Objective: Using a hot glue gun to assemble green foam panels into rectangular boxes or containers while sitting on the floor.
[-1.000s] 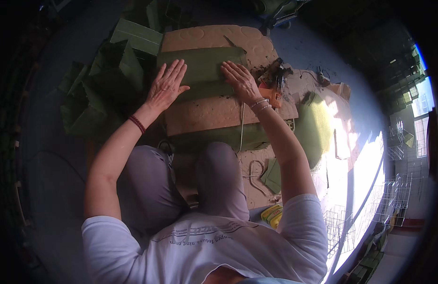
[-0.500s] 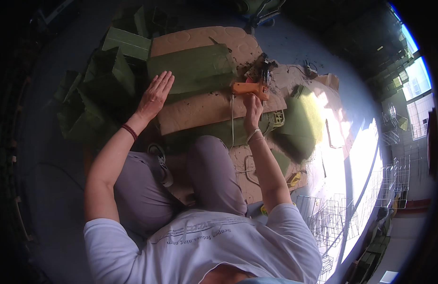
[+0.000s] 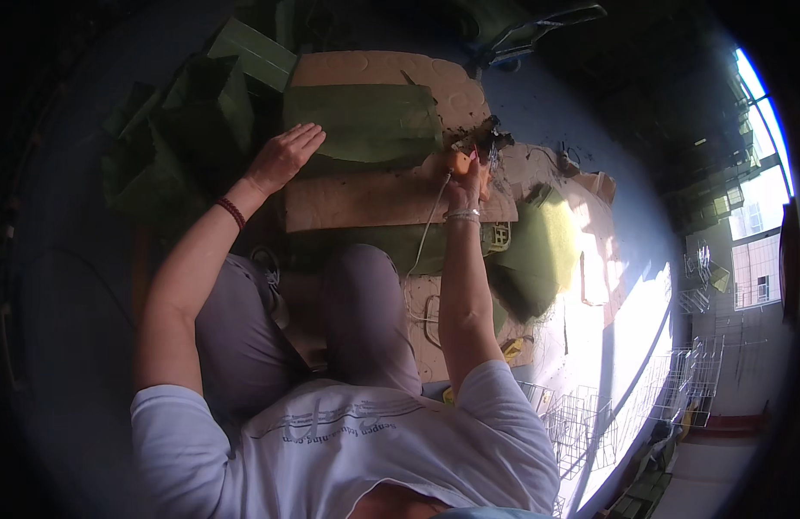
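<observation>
A flat piece of green fabric [image 3: 361, 121] lies on a cardboard-covered work surface in front of me. My left hand [image 3: 288, 156] rests with fingers stretched out on the fabric's left edge. At its right end, my right hand [image 3: 466, 189] is wrapped round an orange pistol-shaped corded tool [image 3: 458, 163]. A pale cord [image 3: 431, 221] hangs from the tool toward my knee. The tool's front end is partly hidden by my fingers and lies next to dark, charred-looking bits [image 3: 485, 137].
Open green fabric bags [image 3: 205, 108] are heaped at the left. Another green fabric piece [image 3: 538, 251] lies to the right in sunlight. Wire racks [image 3: 590, 424] stand at the lower right. A brown cardboard sheet [image 3: 391, 201] covers the near side of the work surface.
My right hand has taken hold of the orange tool and turned it, so its handle now points toward me. The left hand stays on the fabric. The whole view has shifted slightly.
</observation>
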### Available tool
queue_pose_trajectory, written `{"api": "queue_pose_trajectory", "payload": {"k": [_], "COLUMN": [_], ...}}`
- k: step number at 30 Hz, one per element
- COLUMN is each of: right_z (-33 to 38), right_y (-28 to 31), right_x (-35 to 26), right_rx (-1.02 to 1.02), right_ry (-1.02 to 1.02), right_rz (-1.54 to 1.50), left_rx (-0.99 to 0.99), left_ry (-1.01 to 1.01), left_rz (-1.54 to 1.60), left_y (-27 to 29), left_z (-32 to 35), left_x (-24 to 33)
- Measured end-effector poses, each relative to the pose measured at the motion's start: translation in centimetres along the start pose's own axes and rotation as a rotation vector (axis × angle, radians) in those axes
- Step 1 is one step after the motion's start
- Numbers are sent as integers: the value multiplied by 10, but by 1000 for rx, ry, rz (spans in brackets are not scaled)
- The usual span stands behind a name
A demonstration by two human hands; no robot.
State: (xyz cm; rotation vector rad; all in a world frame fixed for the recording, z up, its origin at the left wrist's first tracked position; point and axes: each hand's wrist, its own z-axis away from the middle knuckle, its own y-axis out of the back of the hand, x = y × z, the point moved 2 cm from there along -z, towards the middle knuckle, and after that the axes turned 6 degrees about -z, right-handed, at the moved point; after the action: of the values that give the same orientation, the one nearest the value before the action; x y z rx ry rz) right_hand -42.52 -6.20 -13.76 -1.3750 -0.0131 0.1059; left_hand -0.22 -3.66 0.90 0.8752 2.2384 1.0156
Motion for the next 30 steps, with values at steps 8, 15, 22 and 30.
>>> {"api": "queue_pose_trajectory", "payload": {"k": [8, 15, 22, 30], "right_z": [86, 126, 167, 147], "right_y": [-34, -72, -89, -82], "right_x": [91, 87, 150, 225], "right_rx": [-7, -268, -325, -416], "right_ry": [479, 330, 308, 184], "right_rz": [471, 392, 1005, 1372], "left_rx": [11, -66, -190, -176], "left_ry": [98, 275, 400, 400], "left_rz": [77, 332, 446, 497], "left_y": [9, 5, 17, 7], "left_z": [18, 10, -6, -4], "left_x": [-18, -38, -46, -57]}}
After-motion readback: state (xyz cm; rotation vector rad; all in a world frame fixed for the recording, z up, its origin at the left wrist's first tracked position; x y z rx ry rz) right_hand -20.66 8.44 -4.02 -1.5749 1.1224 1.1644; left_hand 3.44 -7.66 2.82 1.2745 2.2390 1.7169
